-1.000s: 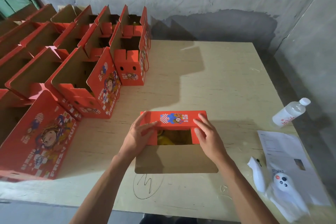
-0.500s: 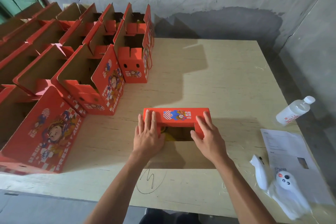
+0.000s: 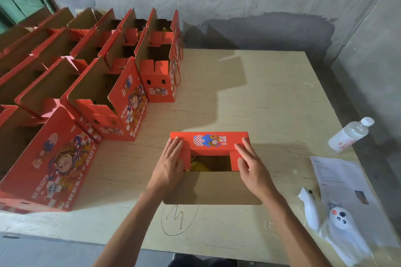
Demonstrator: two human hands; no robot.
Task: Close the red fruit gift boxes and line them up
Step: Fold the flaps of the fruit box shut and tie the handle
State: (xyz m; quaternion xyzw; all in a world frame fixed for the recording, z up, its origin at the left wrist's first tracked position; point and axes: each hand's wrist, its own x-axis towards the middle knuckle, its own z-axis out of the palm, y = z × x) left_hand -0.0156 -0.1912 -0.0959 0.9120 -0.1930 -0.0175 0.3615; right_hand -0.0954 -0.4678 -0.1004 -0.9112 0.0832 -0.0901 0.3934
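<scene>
The red cardboard fruit gift box (image 3: 209, 151) stands on the pale plywood desk (image 3: 260, 97) near the middle of its near edge, its far red flap with the cartoon print folded flat over the top and its plain brown near flap (image 3: 213, 188) lying open toward the person. Through the gap between them something yellow shows inside; what it is cannot be told. The left hand (image 3: 168, 167) lies with straight fingers pressing the left side flap down, fingertips touching the printed flap. The right hand (image 3: 252, 167) presses the right side flap the same way, fingers straight and slightly spread, gripping nothing. Against half a second ago, both hands sit a little farther apart and flatter on the box's corners, and the printed flap lies more level; a second ago the fingers were curled at that flap's edge.

Left of the box, rows of open red gift boxes (image 3: 121, 102) with brown insides fill the left side of the desk back to its far left corner, flaps upright. A pencilled circled mark (image 3: 179, 217) sits on the desk just by the near edge, below the brown flap. At the right edge a clear plastic water bottle (image 3: 349, 134) lies on its side, and nearer the near right corner are a printed white paper sheet (image 3: 338, 180) and a white ghost-shaped device (image 3: 340, 221) with dark buttons.
</scene>
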